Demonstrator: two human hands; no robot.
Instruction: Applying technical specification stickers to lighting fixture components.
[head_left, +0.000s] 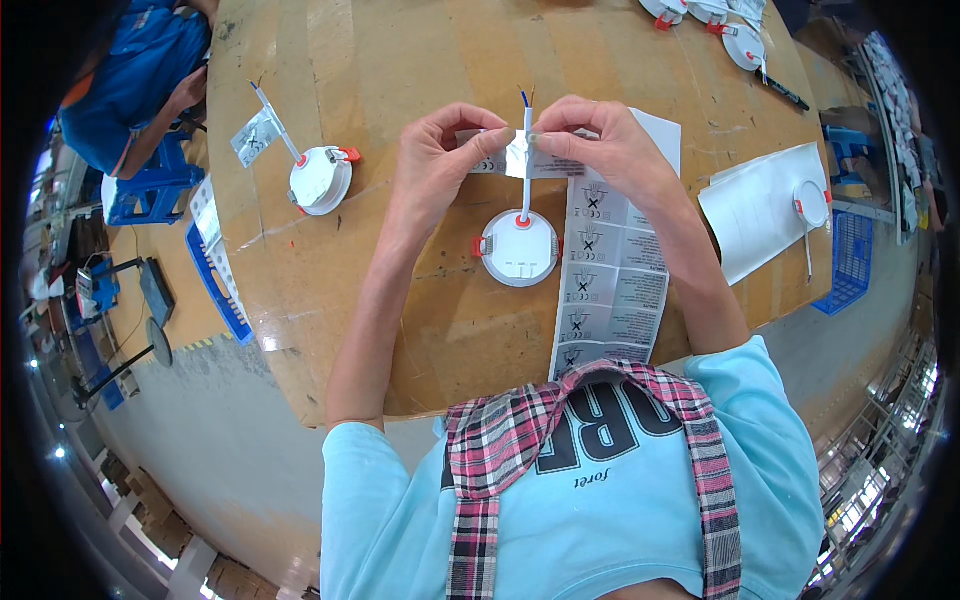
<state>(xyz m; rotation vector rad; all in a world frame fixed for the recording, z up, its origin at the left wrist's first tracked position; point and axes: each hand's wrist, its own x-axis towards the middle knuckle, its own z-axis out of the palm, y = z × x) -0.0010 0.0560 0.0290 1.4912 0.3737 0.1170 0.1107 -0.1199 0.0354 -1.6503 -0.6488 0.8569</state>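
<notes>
- Silver label [518, 158], one: across the white cable [526, 198], between both hands; probably best kept square to the cable, ends level, then pressed outward from it to avoid creases
- Round lamp [520, 255], one: flat on the table [420, 340], nearer the body than the hands
- Left hand [440, 150]: wrist angled inward, thumb and forefinger pinched on the label's left part
- Right hand [605, 145]: mirrored pose, thumb and forefinger pinching the label just beside the cable

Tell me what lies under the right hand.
A strip of grey labels and plain white paper show around the right hand; the part directly covered by it cannot be seen.
</notes>
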